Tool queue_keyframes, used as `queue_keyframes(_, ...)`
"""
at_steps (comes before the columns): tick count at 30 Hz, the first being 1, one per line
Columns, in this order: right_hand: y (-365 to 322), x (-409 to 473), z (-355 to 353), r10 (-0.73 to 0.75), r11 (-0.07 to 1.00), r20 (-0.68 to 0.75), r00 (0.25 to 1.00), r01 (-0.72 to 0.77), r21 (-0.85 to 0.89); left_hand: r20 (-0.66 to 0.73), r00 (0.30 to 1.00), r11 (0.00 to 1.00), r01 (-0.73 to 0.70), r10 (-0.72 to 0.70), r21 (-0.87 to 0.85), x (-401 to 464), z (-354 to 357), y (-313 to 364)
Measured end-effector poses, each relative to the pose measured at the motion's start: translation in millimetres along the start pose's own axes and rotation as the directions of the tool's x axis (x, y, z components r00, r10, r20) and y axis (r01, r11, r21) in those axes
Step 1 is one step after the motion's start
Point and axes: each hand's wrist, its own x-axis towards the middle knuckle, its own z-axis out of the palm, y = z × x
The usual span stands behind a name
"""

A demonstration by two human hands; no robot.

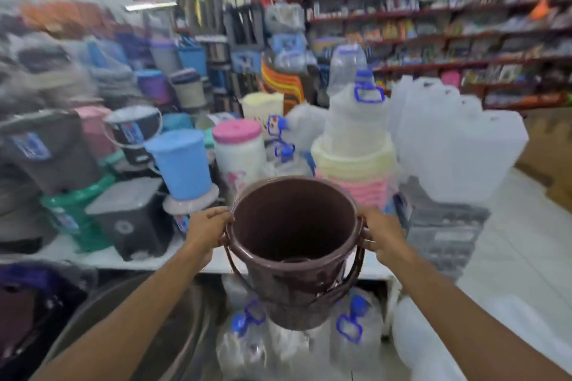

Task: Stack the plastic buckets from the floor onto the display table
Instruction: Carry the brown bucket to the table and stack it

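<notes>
Two bare hands hold a brown bucket (295,244) up in front of the counter (102,258).

The left hand (205,230) and right hand (382,233) grip opposite sides of the rim, fingers (221,216) curled and pressed against it. The bucket is dark brown, glossy, round, tapering downward, open and apparently empty, its handle hanging loose below the rim. It is lifted clear of the floor, at the counter's front edge. On the counter stand a light blue lidded bucket (182,161), a white tub with a pink lid (238,148), nested cream and pink baskets (356,164) and translucent jerrycans (458,133). Clear blue-capped bottles (349,325) sit below the counter. Much of the scene is blurred.
</notes>
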Motion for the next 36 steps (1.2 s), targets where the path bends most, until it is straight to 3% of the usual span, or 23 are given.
queue_keyframes(5, -95, 24, 58, -0.102, 0.995, 0.056, 0.993, 0.101, 0.018, -0.075, 0.992, 0.994, -0.101, 0.097, -0.047, 58, -13, 85)
queue_keyframes(11, -129, 105, 133, -0.148, 0.985, 0.033, 0.988, 0.150, -0.079, -0.069, 0.989, 0.991, -0.130, 0.131, 0.010, 164, -12, 115)
queue_keyframes(24, -83, 266, 230, -0.151, 0.922, -0.084, 0.985, 0.110, -0.371, -0.044, 0.999, 1.000, 0.006, -0.006, -0.015, 364, 17, 48)
queue_keyframes(31, -17, 331, 238, -0.043, 0.873, -0.072, 0.996, 0.003, -0.488, -0.015, 0.994, 0.989, 0.112, -0.111, 0.099, 415, 33, -21)
queue_keyframes(36, 24, 350, 236, 0.042, 0.867, -0.043, 0.998, -0.058, -0.494, 0.039, 0.991, 0.960, 0.111, -0.125, 0.257, 423, 40, -68)
